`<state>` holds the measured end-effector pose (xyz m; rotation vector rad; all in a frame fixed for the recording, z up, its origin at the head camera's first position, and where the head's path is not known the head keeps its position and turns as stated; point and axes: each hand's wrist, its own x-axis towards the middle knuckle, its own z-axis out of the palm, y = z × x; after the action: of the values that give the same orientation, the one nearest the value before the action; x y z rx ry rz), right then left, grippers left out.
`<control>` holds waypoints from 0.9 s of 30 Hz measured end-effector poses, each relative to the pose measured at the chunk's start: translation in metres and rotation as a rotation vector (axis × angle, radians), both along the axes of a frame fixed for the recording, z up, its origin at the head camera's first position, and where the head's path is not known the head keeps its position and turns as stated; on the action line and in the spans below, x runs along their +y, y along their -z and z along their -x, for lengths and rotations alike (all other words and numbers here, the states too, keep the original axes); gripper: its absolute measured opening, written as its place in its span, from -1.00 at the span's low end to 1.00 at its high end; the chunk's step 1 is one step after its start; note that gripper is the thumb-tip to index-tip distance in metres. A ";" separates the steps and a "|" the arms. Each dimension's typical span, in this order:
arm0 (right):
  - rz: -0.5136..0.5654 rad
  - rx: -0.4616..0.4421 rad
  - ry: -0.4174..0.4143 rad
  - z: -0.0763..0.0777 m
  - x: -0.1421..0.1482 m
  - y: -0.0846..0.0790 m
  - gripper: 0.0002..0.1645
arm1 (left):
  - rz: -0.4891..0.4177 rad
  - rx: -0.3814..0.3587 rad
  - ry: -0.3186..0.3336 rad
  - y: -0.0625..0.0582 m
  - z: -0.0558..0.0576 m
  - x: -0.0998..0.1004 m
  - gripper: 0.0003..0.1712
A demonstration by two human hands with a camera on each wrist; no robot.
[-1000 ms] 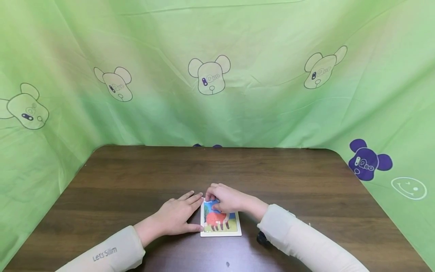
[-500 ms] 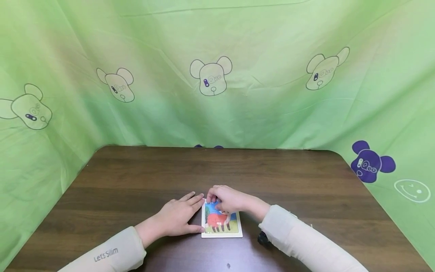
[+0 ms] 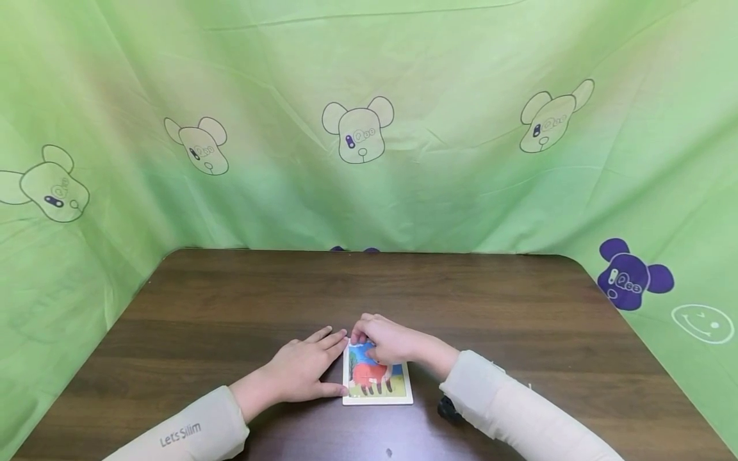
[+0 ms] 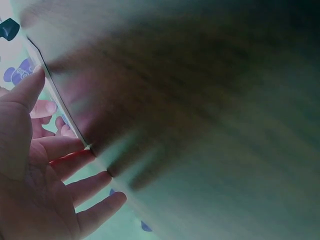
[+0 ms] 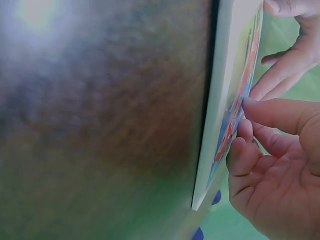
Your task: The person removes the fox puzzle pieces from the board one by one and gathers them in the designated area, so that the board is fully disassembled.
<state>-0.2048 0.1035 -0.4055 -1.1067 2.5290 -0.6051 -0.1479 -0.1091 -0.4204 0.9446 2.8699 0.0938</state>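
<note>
a brown wood-grained table (image 3: 230,288) is shown. by the left hand (image 3: 302,366), fingers spread, the left edge of a picture board (image 3: 377,401) is touched; it is best braced there. by the right hand (image 3: 389,339), fingers curled, the board's face is touched; whether anything is pinched cannot be told. light pressure is advised. flat on the table's near side, the board is white-rimmed, with a red, dark-legged animal (image 3: 364,374) on blue.
</note>
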 end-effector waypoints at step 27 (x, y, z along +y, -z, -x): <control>0.103 -0.066 -0.019 0.006 0.002 0.000 -0.80 | 0.006 0.013 0.013 0.001 0.001 -0.001 0.02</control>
<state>-0.2108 0.1051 -0.4057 -1.1245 2.4527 -0.7617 -0.1487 -0.1099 -0.4215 0.9660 2.8734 0.0779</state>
